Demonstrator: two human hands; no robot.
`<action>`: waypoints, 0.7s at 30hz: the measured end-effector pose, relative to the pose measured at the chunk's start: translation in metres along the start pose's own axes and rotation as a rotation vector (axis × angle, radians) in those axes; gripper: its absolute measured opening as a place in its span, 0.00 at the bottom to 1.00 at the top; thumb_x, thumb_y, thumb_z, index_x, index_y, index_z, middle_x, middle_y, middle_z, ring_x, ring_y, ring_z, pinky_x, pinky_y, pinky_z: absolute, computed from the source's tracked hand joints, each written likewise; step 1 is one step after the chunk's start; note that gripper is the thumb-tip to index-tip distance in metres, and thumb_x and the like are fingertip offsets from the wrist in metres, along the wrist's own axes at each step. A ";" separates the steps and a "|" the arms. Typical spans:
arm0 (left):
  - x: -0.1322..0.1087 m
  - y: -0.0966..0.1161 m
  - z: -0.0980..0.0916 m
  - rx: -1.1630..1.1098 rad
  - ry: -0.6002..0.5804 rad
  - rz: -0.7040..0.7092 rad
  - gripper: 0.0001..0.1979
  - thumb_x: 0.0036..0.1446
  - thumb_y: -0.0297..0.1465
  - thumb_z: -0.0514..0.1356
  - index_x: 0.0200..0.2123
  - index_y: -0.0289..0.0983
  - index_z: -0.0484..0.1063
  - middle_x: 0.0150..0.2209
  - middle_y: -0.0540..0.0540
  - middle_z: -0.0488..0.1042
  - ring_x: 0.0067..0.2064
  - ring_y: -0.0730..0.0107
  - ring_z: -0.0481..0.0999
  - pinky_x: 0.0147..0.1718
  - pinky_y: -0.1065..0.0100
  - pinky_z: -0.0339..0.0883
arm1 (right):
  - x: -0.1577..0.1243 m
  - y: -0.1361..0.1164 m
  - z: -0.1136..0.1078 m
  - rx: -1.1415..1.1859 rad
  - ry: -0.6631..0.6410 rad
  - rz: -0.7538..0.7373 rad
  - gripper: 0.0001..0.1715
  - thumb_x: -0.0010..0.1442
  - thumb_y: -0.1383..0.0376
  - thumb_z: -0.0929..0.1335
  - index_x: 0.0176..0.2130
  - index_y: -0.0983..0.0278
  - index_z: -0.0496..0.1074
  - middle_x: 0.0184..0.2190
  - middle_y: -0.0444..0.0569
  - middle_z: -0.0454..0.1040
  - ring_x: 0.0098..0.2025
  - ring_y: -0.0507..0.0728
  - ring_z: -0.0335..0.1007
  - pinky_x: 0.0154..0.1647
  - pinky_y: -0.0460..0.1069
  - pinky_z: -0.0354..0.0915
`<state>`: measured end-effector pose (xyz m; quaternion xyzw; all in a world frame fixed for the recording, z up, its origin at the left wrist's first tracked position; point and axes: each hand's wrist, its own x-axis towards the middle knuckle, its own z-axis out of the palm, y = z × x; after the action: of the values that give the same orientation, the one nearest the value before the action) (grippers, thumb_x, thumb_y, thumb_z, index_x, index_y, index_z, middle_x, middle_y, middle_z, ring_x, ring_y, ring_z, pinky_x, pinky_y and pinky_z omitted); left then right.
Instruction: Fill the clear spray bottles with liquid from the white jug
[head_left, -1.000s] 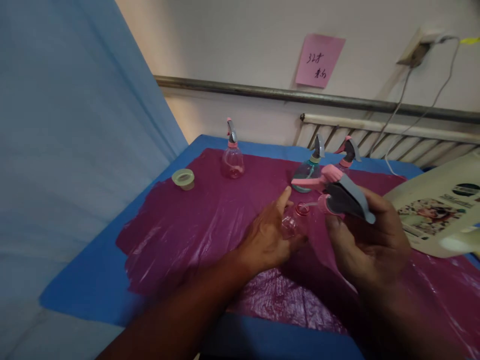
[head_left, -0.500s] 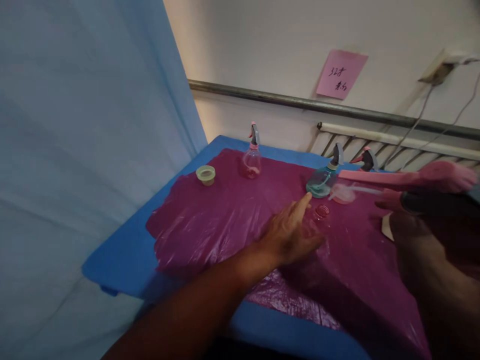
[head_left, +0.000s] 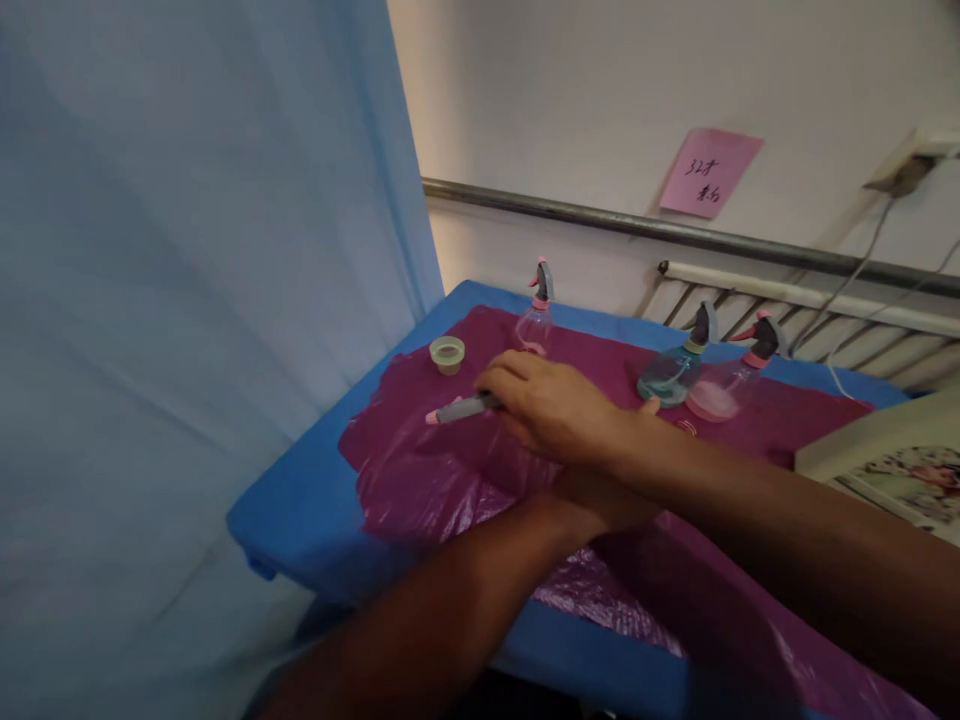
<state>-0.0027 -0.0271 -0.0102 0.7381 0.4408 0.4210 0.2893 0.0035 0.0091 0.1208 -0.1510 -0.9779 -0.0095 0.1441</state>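
My right hand (head_left: 551,405) reaches across from the right, fingers wrapped round a grey and pink spray head (head_left: 465,408), its pink tip pointing left. Underneath that arm is my left hand (head_left: 607,495), mostly hidden; one fingertip shows beyond the right forearm. Close to this fingertip is the red threaded neck of an open bottle (head_left: 686,427), its body out of sight. A clear spray bottle with a pink collar (head_left: 534,322) stands behind my right hand, partly covered. Side by side at the right are a teal spray bottle (head_left: 670,375) and a pink spray bottle (head_left: 724,385).
A small pale green cup (head_left: 448,355) stands on the purple plastic sheet (head_left: 405,450) over the blue table (head_left: 300,520). Blue curtain (head_left: 225,250) hangs at the left. A pale printed box or bag (head_left: 892,465) is at the right, near wall pipes (head_left: 675,232) and a cable.
My right hand has swung from the far right to the left, across my left arm, carrying the spray head. My left hand has become mostly covered. The view has shifted slightly.
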 end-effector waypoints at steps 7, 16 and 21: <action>0.000 0.007 -0.011 -0.042 -0.086 -0.062 0.51 0.71 0.45 0.70 0.87 0.38 0.50 0.83 0.27 0.61 0.81 0.27 0.66 0.79 0.35 0.67 | 0.053 -0.014 0.039 -0.198 -0.315 -0.157 0.18 0.84 0.69 0.58 0.61 0.69 0.72 0.56 0.62 0.77 0.58 0.65 0.78 0.48 0.57 0.77; 0.001 0.004 -0.012 -0.001 -0.066 -0.067 0.49 0.71 0.38 0.70 0.87 0.41 0.52 0.78 0.27 0.69 0.80 0.27 0.69 0.80 0.37 0.65 | 0.041 -0.017 0.049 -0.183 -0.371 -0.146 0.18 0.84 0.68 0.59 0.65 0.67 0.70 0.56 0.60 0.78 0.54 0.64 0.82 0.43 0.56 0.80; 0.003 -0.007 -0.015 -0.010 -0.001 -0.064 0.44 0.69 0.31 0.72 0.83 0.47 0.61 0.74 0.34 0.75 0.76 0.34 0.75 0.79 0.40 0.66 | 0.015 -0.027 0.019 -0.122 -0.218 -0.078 0.16 0.83 0.68 0.61 0.63 0.64 0.73 0.54 0.58 0.79 0.52 0.63 0.79 0.44 0.57 0.79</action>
<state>-0.0176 -0.0201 -0.0080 0.7224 0.4618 0.4133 0.3067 -0.0235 -0.0112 0.1071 -0.1216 -0.9905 -0.0580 0.0269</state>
